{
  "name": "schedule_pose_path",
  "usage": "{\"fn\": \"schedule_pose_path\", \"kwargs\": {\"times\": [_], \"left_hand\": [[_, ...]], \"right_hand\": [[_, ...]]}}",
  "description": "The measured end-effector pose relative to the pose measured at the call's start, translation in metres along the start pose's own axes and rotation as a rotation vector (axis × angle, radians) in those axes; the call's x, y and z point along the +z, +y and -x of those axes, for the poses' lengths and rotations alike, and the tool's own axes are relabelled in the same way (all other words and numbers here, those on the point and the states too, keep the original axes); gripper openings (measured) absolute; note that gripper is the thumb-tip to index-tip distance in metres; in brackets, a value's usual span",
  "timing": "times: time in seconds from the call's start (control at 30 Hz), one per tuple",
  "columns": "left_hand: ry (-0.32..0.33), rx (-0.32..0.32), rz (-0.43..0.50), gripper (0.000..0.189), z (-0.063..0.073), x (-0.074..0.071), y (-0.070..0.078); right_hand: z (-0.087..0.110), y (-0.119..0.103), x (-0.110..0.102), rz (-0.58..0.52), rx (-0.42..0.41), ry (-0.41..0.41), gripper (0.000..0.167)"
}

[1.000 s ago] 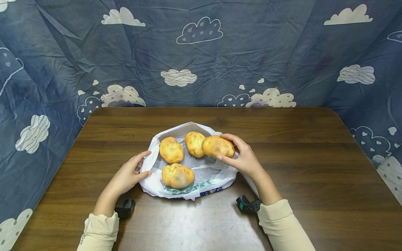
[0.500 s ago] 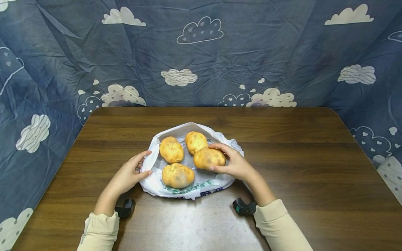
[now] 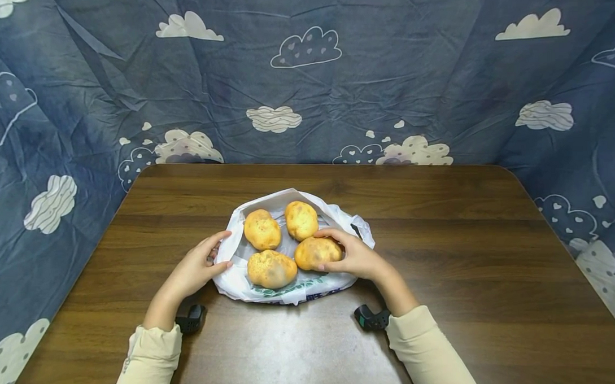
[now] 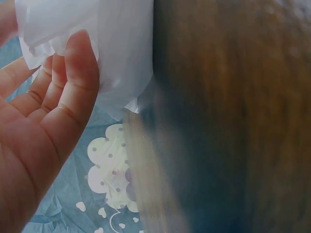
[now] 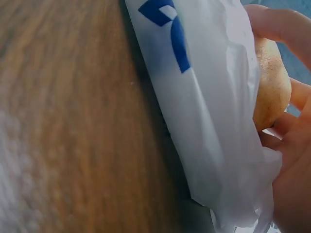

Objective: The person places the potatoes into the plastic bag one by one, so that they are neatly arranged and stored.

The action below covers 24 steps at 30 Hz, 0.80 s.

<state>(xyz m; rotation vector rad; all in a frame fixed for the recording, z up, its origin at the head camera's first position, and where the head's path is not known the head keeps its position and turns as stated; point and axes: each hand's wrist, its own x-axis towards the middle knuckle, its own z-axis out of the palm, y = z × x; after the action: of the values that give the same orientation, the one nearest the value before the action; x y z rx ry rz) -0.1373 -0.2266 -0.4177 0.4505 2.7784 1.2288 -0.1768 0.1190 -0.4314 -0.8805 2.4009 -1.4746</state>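
A white plastic bag [image 3: 336, 278] with green and blue print lies on the table, its mouth spread wide. Three yellow-brown potatoes rest inside: one at the left [image 3: 262, 230], one at the back [image 3: 301, 220] and one at the front [image 3: 272, 269]. My right hand [image 3: 359, 258] grips a fourth potato [image 3: 317, 254] at the right inside the bag, thumb on its near side and fingers over its far side. In the right wrist view the bag wall partly hides that potato [image 5: 271, 85]. My left hand [image 3: 195, 269] holds the bag's left rim, thumb and fingers on the plastic [image 4: 124, 43].
The brown wooden table [image 3: 467, 254] extends on both sides of the bag. Behind it hangs a blue cloth [image 3: 410, 70] with white clouds. A black wrist camera sits at the left wrist [image 3: 191, 319] and another at the right wrist [image 3: 371, 317].
My right hand has brought its potato left and down from over the bag's right rim into the bag. The bag's right edge now shows spread outward. My left hand has stayed in place.
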Motion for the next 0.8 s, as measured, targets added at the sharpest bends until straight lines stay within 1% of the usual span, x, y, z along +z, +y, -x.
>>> {"fn": "schedule_pose_path", "kwargs": {"times": [0.17, 0.27, 0.4, 0.57, 0.7, 0.8], "left_hand": [[0.006, -0.003, -0.009, 0.060, 0.003, -0.002, 0.001], [0.011, -0.006, 0.001, 0.059, 0.004, -0.002, 0.000], [0.015, 0.004, -0.008, 0.058, 0.005, -0.002, 0.001], [0.039, 0.046, -0.096, 0.058, 0.004, -0.003, 0.005], [0.073, 0.063, -0.157, 0.057, 0.005, -0.004, 0.010], [0.108, 0.090, -0.190, 0.056, 0.004, -0.005, 0.016]], "right_hand": [[-0.002, 0.002, 0.002, 0.058, -0.038, -0.013, 0.058], [-0.002, 0.001, 0.003, 0.079, -0.031, -0.020, 0.058], [-0.002, 0.000, 0.003, 0.099, -0.021, -0.002, 0.058], [-0.002, -0.004, 0.001, 0.112, -0.056, 0.036, 0.052], [-0.002, -0.013, -0.003, 0.127, -0.098, 0.080, 0.046], [0.001, -0.022, -0.008, 0.149, -0.121, 0.125, 0.045]]}}
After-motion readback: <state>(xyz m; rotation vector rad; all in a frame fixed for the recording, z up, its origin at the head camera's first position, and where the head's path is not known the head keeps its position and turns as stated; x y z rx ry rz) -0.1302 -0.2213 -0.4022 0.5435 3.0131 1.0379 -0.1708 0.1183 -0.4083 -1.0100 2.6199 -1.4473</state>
